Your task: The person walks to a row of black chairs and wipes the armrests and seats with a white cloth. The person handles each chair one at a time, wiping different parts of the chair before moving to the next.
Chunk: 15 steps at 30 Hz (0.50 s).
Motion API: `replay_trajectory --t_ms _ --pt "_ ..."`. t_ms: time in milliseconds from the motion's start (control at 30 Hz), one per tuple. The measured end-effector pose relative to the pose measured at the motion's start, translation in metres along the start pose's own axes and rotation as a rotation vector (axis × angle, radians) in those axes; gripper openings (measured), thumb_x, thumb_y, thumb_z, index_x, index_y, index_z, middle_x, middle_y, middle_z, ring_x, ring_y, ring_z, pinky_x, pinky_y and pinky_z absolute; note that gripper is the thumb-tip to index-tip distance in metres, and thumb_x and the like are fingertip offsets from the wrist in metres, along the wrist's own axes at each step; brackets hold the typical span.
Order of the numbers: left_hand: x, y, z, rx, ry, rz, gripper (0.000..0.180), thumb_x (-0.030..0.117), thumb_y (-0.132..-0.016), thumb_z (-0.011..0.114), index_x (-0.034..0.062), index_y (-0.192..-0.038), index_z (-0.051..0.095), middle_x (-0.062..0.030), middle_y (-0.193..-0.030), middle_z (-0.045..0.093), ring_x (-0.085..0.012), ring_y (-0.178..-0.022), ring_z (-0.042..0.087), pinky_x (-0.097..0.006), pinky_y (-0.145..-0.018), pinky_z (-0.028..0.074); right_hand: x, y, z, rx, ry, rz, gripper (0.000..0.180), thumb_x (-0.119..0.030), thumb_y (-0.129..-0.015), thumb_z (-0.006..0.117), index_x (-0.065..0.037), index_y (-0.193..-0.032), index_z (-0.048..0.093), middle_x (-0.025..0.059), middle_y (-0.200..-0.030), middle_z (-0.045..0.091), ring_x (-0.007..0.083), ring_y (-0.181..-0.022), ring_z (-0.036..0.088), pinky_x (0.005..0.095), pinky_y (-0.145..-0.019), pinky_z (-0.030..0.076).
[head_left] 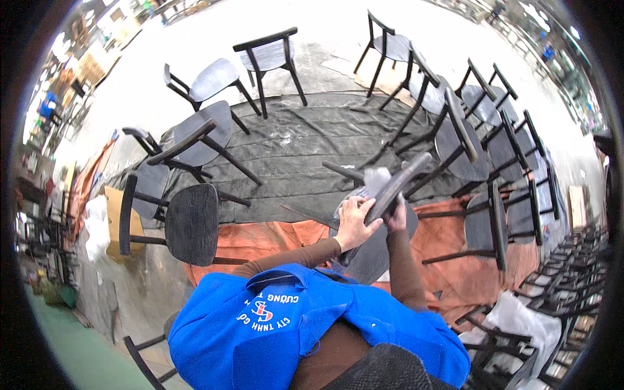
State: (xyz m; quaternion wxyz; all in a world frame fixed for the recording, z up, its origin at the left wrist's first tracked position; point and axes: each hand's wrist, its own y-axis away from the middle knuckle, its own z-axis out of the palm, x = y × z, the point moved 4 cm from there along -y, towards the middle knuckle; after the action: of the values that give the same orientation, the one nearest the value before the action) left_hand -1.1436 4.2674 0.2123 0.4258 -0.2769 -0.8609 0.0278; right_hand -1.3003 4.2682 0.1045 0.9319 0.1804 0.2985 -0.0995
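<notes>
Directly before me is a black wooden chair with a curved backrest (406,177) and a round-edged seat (369,259). My left hand (355,223) lies bent over the lower part of this backrest, thumb and fingers closed against it. On its other side my right hand (396,216) wraps round the same rail, its fingers partly hidden behind the wood. A pale, blurred patch (377,178) shows beside the backrest, just beyond my left hand; whether it is a cloth or a sheet I cannot tell.
Black chairs stand on both sides, such as one at the left (192,224) and several at the right (460,146). A dark ground sheet (305,140) and an orange sheet (455,234) cover the floor. A cardboard box (119,224) stands far left; white plastic (520,318) drapes over furniture at lower right.
</notes>
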Motion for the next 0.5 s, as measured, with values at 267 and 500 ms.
replay_trajectory --t_ms 267,500 --pt "0.008 0.004 0.004 -0.011 0.004 0.038 0.058 0.033 -0.066 0.073 0.0091 -0.117 0.056 -0.0126 -0.112 0.047 -0.0298 -0.108 0.041 -0.044 -0.088 0.031 -0.007 -0.012 -0.033 -0.171 0.071 0.139 0.046 -0.043 -0.092 0.047 -0.006 -0.119 0.052 0.0091 -0.109 0.061 0.0222 -0.099 0.059 0.0378 -0.088 0.048" --pt "0.008 0.004 0.008 0.022 -0.03 0.083 0.056 0.034 -0.068 0.073 0.0129 -0.117 0.056 -0.0174 -0.127 0.038 -0.0352 -0.121 0.034 -0.049 -0.098 0.026 0.013 0.03 -0.021 0.262 -0.035 0.333 0.039 -0.034 -0.094 0.042 -0.006 -0.12 0.053 0.0091 -0.123 0.055 0.0229 -0.109 0.056 0.0385 -0.093 0.046"
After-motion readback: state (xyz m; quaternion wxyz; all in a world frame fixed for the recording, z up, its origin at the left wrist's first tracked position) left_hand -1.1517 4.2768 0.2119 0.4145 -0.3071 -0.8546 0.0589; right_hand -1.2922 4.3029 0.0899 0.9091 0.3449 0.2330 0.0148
